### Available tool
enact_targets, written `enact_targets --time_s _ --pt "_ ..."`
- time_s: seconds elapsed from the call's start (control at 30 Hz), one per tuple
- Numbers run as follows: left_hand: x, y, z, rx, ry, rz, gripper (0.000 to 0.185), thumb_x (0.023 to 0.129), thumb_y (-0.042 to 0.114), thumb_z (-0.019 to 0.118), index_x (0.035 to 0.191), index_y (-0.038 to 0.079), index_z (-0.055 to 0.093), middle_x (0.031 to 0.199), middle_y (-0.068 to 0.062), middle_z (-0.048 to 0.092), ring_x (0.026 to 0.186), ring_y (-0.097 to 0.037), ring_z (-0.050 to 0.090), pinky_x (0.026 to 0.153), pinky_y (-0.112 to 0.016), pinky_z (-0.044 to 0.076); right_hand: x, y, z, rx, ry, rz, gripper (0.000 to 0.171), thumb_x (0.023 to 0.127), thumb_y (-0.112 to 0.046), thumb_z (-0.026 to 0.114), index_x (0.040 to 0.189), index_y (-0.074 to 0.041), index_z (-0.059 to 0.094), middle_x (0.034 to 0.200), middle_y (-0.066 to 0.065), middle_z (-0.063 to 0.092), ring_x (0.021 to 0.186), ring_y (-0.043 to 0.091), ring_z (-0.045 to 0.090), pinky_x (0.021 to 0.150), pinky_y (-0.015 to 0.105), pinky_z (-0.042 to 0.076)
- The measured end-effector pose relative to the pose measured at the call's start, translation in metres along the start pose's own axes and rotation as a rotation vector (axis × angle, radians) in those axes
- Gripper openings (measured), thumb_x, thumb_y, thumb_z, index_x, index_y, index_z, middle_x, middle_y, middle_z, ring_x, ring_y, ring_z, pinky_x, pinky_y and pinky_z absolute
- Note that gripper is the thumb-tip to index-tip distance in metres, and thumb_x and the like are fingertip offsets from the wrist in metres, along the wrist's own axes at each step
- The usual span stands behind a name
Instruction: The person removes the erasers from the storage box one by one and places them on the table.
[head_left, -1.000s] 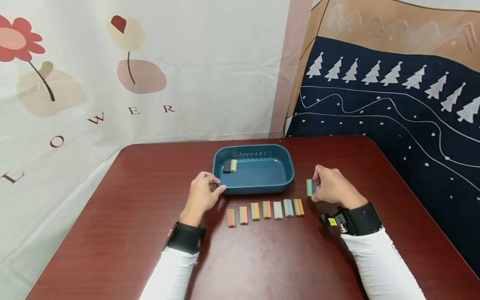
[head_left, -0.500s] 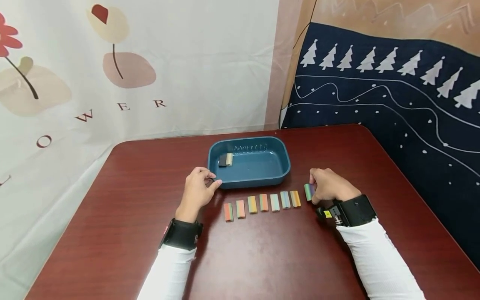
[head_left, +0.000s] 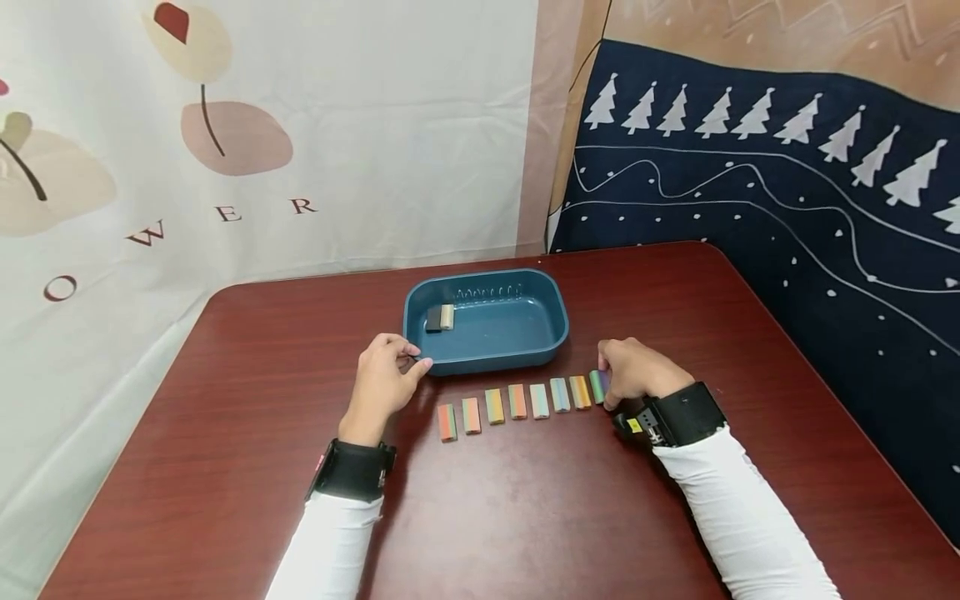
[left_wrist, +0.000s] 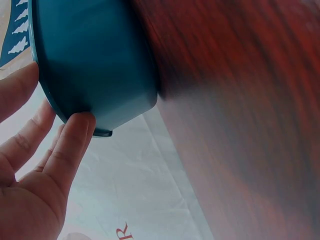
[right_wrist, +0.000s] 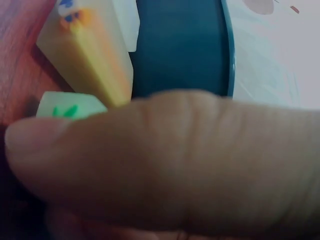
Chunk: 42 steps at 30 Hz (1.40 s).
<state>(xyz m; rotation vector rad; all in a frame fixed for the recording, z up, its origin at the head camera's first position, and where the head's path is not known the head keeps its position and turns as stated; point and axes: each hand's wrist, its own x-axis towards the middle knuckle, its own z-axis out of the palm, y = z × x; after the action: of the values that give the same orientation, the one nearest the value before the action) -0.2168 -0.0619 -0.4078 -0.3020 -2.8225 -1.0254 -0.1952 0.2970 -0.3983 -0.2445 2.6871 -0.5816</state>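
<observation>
My right hand (head_left: 641,369) grips a small green-and-purple striped block (head_left: 597,387) at the right end of a row of similar blocks. Its thumb covers most of that block in the right wrist view, leaving a pale end with a green leaf-like mark (right_wrist: 65,110). Just left of it stands a yellow-and-orange block (head_left: 580,392). My left hand (head_left: 380,385) pinches the near left corner of a teal tray (head_left: 487,365). In the left wrist view, fingertips (left_wrist: 77,125) lie against the tray's outer wall (left_wrist: 100,65).
Several more striped blocks (head_left: 517,402) form a slightly slanting row in front of the tray. Inside it, a black block (head_left: 434,319) and a cream block (head_left: 447,317) lie side by side at the left. Fabric hangings stand behind the red-brown table (head_left: 517,517).
The right hand has lowered the green-and-purple block and slid it left, close to the row's end. The left hand stays at the tray's corner. The head view has swung slightly right.
</observation>
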Motion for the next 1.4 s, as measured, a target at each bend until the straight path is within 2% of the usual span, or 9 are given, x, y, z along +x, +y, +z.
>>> enact_targets --time_s 0.3,0.9,1.2,1.3,1.4 --pt "-0.001 0.001 -0.001 -0.01 -0.005 -0.009 0.022 0.089 0.02 0.073 0.096 0.001 0.068 0.112 -0.013 0.055 0.098 -0.026 0.062 0.086 -0.039 0.053 0.0 -0.001 0.003 0.007 0.003 -0.004 0.046 0.063 -0.008 0.09 0.093 -0.004 0.056 0.074 0.006 0.054 0.064 0.02 0.052 0.054 0.032 0.045" --pt "-0.001 0.0 -0.002 -0.032 0.002 -0.013 0.019 0.088 0.019 0.074 0.094 0.003 0.067 0.113 -0.012 0.055 0.096 -0.025 0.063 0.085 -0.037 0.053 0.001 0.003 0.005 0.024 0.02 -0.061 0.045 0.064 -0.009 0.09 0.09 -0.004 0.054 0.071 0.005 0.051 0.06 0.018 0.049 0.051 0.031 0.042" --pt "-0.001 0.0 -0.003 -0.032 0.008 -0.028 0.019 0.088 0.02 0.074 0.094 0.003 0.067 0.113 -0.011 0.055 0.097 -0.024 0.062 0.085 -0.036 0.053 -0.001 0.001 0.002 0.011 0.027 -0.068 0.049 0.064 -0.014 0.092 0.095 -0.004 0.055 0.077 0.005 0.053 0.066 0.02 0.05 0.053 0.031 0.043" --pt "-0.001 0.0 -0.002 -0.033 0.009 -0.027 0.019 0.088 0.02 0.075 0.094 0.003 0.067 0.113 -0.011 0.055 0.097 -0.025 0.062 0.085 -0.036 0.053 -0.005 0.0 -0.002 0.021 0.054 -0.079 0.05 0.066 -0.014 0.09 0.1 -0.002 0.056 0.079 0.005 0.054 0.068 0.02 0.051 0.055 0.032 0.045" --pt "-0.001 0.0 -0.001 -0.032 0.012 -0.025 0.021 0.087 0.02 0.075 0.094 0.002 0.067 0.113 -0.011 0.055 0.097 -0.025 0.061 0.085 -0.036 0.053 -0.006 -0.001 -0.007 0.037 0.135 -0.134 0.043 0.073 -0.011 0.085 0.103 0.001 0.057 0.079 0.004 0.056 0.067 0.019 0.053 0.057 0.032 0.046"
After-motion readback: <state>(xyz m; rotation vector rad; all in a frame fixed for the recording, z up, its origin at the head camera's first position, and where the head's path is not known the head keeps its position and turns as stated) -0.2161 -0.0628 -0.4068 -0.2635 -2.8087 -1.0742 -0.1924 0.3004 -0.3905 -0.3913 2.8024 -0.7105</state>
